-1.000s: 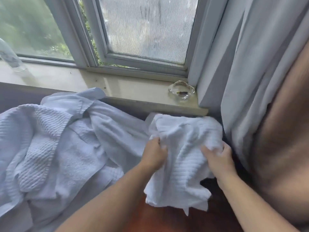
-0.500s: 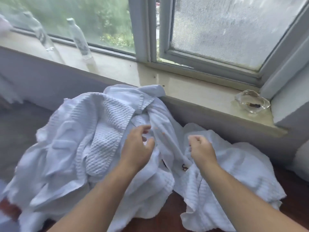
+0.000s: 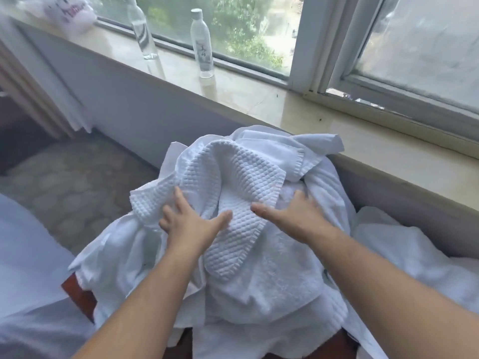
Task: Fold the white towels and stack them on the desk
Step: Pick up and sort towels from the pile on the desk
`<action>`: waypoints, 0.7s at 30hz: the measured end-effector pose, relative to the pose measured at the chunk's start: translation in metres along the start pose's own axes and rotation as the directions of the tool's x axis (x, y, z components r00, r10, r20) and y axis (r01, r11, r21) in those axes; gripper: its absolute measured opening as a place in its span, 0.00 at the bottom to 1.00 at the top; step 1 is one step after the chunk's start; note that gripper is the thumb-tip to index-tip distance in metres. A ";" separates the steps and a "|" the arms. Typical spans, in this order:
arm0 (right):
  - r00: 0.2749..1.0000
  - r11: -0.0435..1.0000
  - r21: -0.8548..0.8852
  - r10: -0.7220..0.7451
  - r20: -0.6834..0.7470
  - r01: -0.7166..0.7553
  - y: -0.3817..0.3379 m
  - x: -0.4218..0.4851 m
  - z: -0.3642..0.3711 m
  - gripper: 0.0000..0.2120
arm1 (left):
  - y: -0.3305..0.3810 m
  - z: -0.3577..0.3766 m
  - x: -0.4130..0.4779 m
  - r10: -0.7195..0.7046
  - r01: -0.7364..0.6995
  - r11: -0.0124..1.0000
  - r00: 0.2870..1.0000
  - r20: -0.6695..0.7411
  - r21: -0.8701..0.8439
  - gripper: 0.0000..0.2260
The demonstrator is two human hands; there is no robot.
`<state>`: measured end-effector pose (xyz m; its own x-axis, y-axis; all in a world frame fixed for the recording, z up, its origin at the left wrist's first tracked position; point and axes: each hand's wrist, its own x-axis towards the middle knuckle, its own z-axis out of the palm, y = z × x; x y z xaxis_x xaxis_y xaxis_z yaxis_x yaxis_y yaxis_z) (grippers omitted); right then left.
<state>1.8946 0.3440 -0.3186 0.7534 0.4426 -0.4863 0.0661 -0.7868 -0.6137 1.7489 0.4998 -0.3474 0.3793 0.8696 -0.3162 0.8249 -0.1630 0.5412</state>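
Observation:
A heap of crumpled white towels (image 3: 272, 278) covers the red-brown desk (image 3: 83, 301). On top lies a waffle-weave towel (image 3: 233, 177), draped over smoother terry ones. My left hand (image 3: 193, 224) rests on the waffle towel's left fold with its fingers spread. My right hand (image 3: 295, 216) lies flat on the heap to the right of that towel's stitched edge, fingers spread, thumb on the waffle cloth. Another white towel (image 3: 404, 244) lies loose at the right, against the wall under the sill.
A stone window sill (image 3: 259, 97) runs behind the desk, with two clear water bottles (image 3: 202, 45) and a white bag (image 3: 70, 11) on it. Patterned carpet (image 3: 64, 182) lies to the left. White bedding (image 3: 23, 281) fills the lower left corner.
My view has swung left, from the towel at the right to the big heap. Both hands let go of the right towel and now lie spread on the waffle towel on top.

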 end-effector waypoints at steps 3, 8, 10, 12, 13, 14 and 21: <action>0.987 0.938 -0.328 0.070 -0.144 -0.115 -0.008 0.002 0.020 0.61 | -0.008 -0.001 0.014 0.031 0.004 0.978 0.986 -0.164 0.206 0.59; 0.971 0.963 -0.229 0.088 -0.224 -0.140 -0.008 0.010 0.022 0.58 | -0.044 -0.001 0.027 0.082 -0.067 0.993 0.986 -0.149 0.101 0.54; 0.968 0.964 -0.225 0.087 -0.234 -0.141 -0.010 0.012 0.022 0.53 | -0.044 0.001 0.029 0.114 -0.104 0.991 0.987 -0.116 0.088 0.51; 0.971 0.959 -0.261 0.047 -0.233 -0.109 -0.012 0.013 0.025 0.42 | -0.037 0.003 0.027 0.126 -0.122 0.991 0.989 -0.083 0.052 0.45; 0.974 0.953 -0.291 0.012 -0.224 -0.079 -0.012 0.013 0.025 0.37 | -0.033 0.004 0.025 0.129 -0.127 0.991 0.990 -0.053 0.041 0.42; 0.978 0.946 -0.321 -0.034 -0.208 -0.036 -0.011 0.014 0.024 0.31 | -0.031 0.005 0.023 0.138 -0.137 0.990 0.990 -0.023 0.036 0.38; 0.977 0.986 -0.092 -0.153 -0.149 0.141 0.005 0.011 0.004 0.14 | -0.034 -0.005 -0.004 0.084 -0.025 0.922 0.987 0.138 -0.386 0.22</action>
<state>1.9011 0.3467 -0.3296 0.8233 0.4888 -0.2884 0.2313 -0.7530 -0.6160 1.7177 0.5042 -0.3610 0.5017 0.7799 -0.3742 0.5894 0.0084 0.8078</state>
